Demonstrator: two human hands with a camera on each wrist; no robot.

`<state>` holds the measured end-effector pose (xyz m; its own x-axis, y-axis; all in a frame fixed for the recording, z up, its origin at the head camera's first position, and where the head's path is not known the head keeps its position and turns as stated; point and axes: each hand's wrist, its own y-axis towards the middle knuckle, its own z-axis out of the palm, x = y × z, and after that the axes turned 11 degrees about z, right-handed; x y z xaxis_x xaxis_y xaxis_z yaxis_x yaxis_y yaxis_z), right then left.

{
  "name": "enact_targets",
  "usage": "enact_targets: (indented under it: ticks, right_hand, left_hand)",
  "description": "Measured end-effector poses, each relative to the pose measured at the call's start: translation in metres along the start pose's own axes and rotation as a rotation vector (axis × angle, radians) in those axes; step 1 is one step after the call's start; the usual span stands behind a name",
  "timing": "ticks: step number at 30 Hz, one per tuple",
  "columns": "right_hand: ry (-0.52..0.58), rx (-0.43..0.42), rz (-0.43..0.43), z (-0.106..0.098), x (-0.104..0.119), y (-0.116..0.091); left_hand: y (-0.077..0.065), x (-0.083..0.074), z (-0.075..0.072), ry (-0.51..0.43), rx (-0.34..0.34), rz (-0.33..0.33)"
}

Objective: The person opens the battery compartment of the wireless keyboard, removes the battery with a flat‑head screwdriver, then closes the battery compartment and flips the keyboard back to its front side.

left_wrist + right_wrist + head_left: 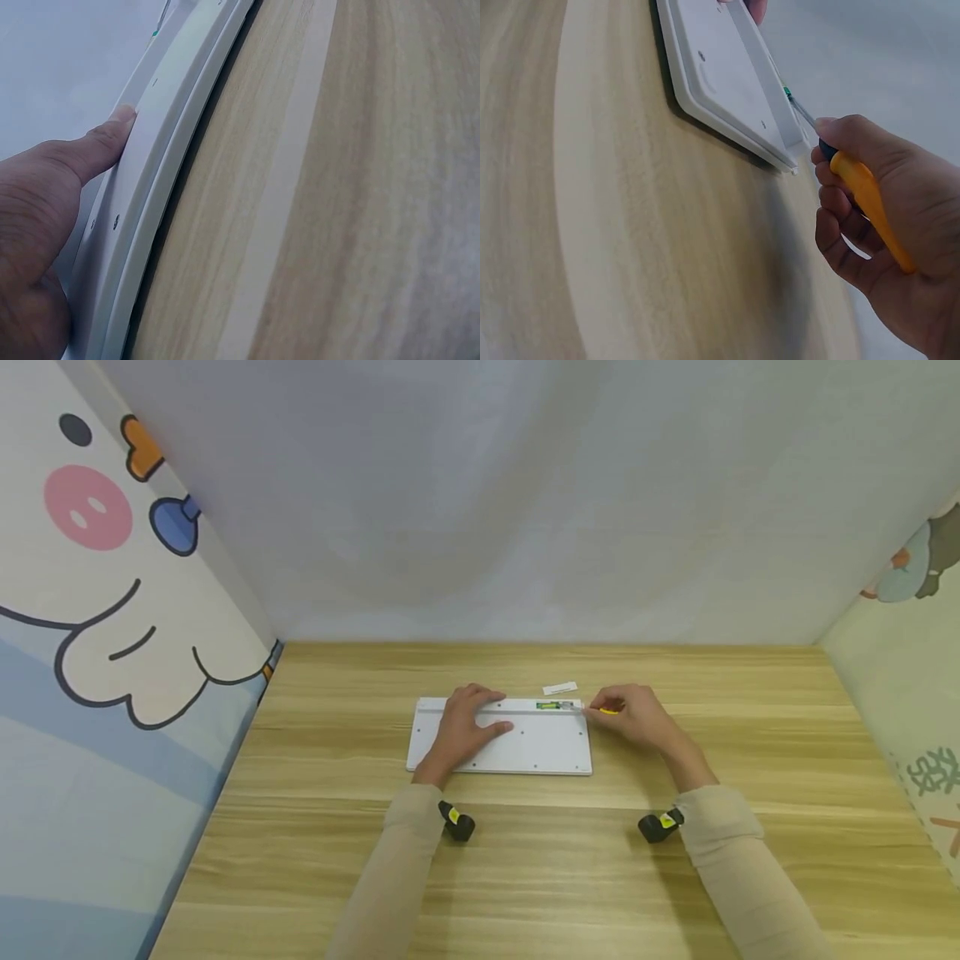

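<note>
A white keyboard (547,747) lies with its screw-dotted underside up on the table. Near its far right corner a battery slot is uncovered, and a green battery (551,705) shows in it. My left hand (461,732) rests on the keyboard's left half, thumb and fingers spread apart; in the left wrist view its thumb (105,144) presses on the underside. My right hand (633,714) grips a screwdriver (862,195) by its orange-yellow handle. The metal shaft reaches over the keyboard's right end to the battery slot. Whether its tip touches the battery is too small to tell.
A small white battery cover (560,688) lies on the wooden table (540,860) just behind the keyboard. Grey-white fabric (540,527) hangs beyond the table's far edge, with printed panels at both sides. A black wrist camera sits at each sleeve.
</note>
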<state>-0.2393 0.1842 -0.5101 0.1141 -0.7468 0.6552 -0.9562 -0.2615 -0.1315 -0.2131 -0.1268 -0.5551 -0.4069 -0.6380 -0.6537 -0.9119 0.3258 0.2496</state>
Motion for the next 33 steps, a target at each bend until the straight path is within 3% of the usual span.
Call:
enact_targets:
  ticks: [25, 33]
  right_hand:
    - [0.089, -0.041, 0.088, 0.013, -0.009, -0.006]
    - [0.114, -0.036, 0.079, 0.013, -0.008, -0.007]
  left_hand:
    - [0.001, -0.001, 0.001, -0.006, 0.0, -0.001]
    - [0.0, -0.002, 0.0, -0.005, 0.002, -0.014]
